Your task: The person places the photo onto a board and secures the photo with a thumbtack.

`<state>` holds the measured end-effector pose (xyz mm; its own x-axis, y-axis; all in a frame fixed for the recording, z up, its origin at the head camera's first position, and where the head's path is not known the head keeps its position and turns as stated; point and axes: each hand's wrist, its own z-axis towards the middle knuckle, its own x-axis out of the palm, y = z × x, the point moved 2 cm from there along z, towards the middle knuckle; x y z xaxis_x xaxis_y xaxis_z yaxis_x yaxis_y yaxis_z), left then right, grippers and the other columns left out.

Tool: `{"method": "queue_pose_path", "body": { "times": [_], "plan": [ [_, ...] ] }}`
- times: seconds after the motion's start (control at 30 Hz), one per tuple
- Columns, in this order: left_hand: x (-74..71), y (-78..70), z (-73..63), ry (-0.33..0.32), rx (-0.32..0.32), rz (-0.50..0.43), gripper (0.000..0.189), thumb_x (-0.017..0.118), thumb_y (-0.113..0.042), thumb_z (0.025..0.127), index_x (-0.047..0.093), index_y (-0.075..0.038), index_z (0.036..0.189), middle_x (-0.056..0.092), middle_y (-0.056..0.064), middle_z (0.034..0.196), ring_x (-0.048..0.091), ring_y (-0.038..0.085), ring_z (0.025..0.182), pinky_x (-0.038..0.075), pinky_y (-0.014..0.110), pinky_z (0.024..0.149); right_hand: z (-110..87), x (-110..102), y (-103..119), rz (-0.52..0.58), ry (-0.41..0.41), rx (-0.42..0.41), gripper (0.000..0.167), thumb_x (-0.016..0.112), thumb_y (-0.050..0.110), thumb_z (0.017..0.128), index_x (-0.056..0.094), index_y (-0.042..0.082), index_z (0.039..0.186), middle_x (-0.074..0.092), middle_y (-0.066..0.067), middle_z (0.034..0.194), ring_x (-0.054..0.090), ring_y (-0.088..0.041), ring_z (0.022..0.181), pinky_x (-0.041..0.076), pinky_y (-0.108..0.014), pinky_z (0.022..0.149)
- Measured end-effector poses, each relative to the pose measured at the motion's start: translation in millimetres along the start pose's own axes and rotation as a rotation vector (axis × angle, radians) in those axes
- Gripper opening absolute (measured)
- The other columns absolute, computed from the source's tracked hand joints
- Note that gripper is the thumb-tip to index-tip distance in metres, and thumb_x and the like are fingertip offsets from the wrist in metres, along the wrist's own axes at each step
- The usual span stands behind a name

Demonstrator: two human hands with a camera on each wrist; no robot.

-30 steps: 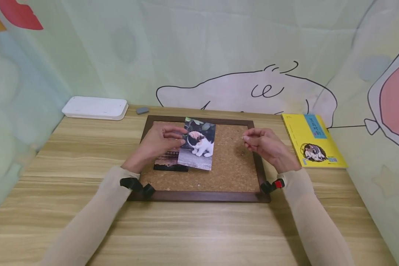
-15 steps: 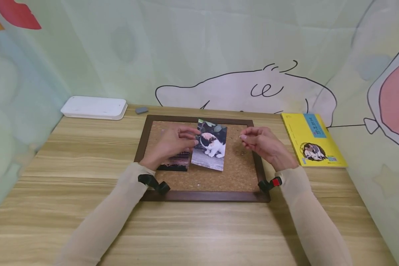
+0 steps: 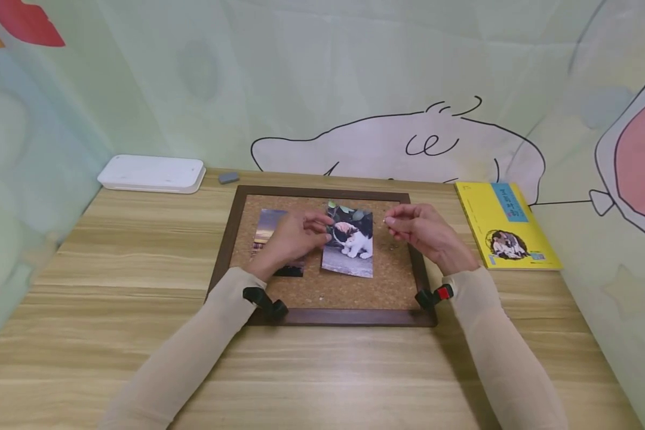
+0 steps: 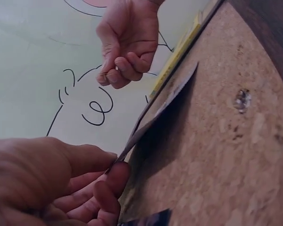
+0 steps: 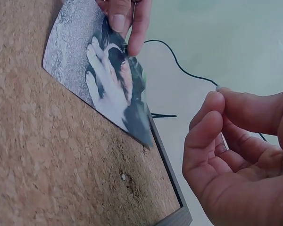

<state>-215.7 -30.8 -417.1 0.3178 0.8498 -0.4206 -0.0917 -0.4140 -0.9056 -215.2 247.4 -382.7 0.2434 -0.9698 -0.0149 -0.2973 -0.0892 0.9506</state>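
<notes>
My left hand (image 3: pixel 297 237) pinches the left edge of a cat photo (image 3: pixel 350 245) between thumb and fingers. In the left wrist view the photo (image 4: pixel 167 106) slants up off the cork, its far end apart from the board. Under my left hand lies a second photo (image 3: pixel 271 222), a sunset scene, partly covered by that hand. To the right, my right hand (image 3: pixel 421 230) is raised over the corkboard (image 3: pixel 349 295) and pinches a tiny push pin (image 5: pixel 218 88) between thumb and forefinger; most of the pin is hidden.
Stuck in the cork near the right side is a shiny clear pin (image 4: pixel 242 100). Another small shiny spot (image 3: pixel 322 297) shows near the lower frame. A yellow book (image 3: pixel 507 227) lies right of the board. A white case (image 3: pixel 151 173) and a grey eraser (image 3: pixel 229 178) sit back left.
My left hand has carried the cat photo rightward and slightly down over the board, uncovering more of the sunset photo. My right hand has shifted slightly left, still pinching the pin.
</notes>
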Motion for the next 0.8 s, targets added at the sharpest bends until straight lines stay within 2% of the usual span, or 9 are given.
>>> {"method": "queue_pose_path", "body": {
  "times": [0.1,0.17,0.3,0.43,0.8],
  "plan": [
    [3.5,1.4,0.9,0.004,0.015,0.081,0.037,0.078,-0.007,0.094,0.074,-0.004,0.131,0.078,0.02,0.118,0.077,0.022,0.092,0.06,0.026,0.077,2.1,1,0,-0.047,-0.005,-0.002,0.008,0.061,0.002,0.106,0.067,0.0,0.111,0.069,0.001,0.088,0.062,-0.01,0.077,0.053,-0.021,0.069],
    [5.9,1.2,0.8,0.003,0.023,0.139,0.039,0.079,-0.009,0.094,0.074,-0.005,0.132,0.077,0.018,0.118,0.075,0.021,0.092,0.059,0.026,0.077,3.8,2,0,-0.085,-0.011,-0.001,0.012,0.062,0.002,0.106,0.065,-0.003,0.116,0.069,0.001,0.09,0.062,-0.011,0.079,0.053,-0.022,0.071],
    [12.1,-1.6,-0.1,-0.008,0.058,0.224,0.041,0.081,-0.011,0.093,0.074,-0.005,0.133,0.076,0.015,0.112,0.07,0.017,0.084,0.055,0.026,0.073,8.3,3,1,-0.148,-0.025,0.013,0.021,0.063,0.004,0.106,0.063,-0.008,0.123,0.07,-0.002,0.096,0.063,-0.012,0.082,0.055,-0.023,0.075],
    [19.6,-4.7,-1.2,-0.019,0.101,0.301,0.041,0.081,-0.013,0.093,0.074,-0.004,0.132,0.075,0.012,0.104,0.066,0.012,0.078,0.052,0.024,0.072,13.8,4,1,-0.221,-0.038,0.039,0.026,0.065,0.006,0.106,0.065,-0.008,0.127,0.069,-0.002,0.1,0.064,-0.015,0.087,0.056,-0.024,0.08],
    [28.2,-8.0,-3.4,-0.01,0.076,0.333,0.044,0.084,-0.015,0.092,0.073,-0.006,0.133,0.072,0.008,0.103,0.066,0.011,0.078,0.054,0.026,0.076,34.1,13,5,-0.413,-0.029,0.061,0.021,0.066,0.006,0.105,0.071,-0.002,0.123,0.069,-0.007,0.109,0.064,-0.018,0.093,0.059,-0.029,0.086]
  ]
}}
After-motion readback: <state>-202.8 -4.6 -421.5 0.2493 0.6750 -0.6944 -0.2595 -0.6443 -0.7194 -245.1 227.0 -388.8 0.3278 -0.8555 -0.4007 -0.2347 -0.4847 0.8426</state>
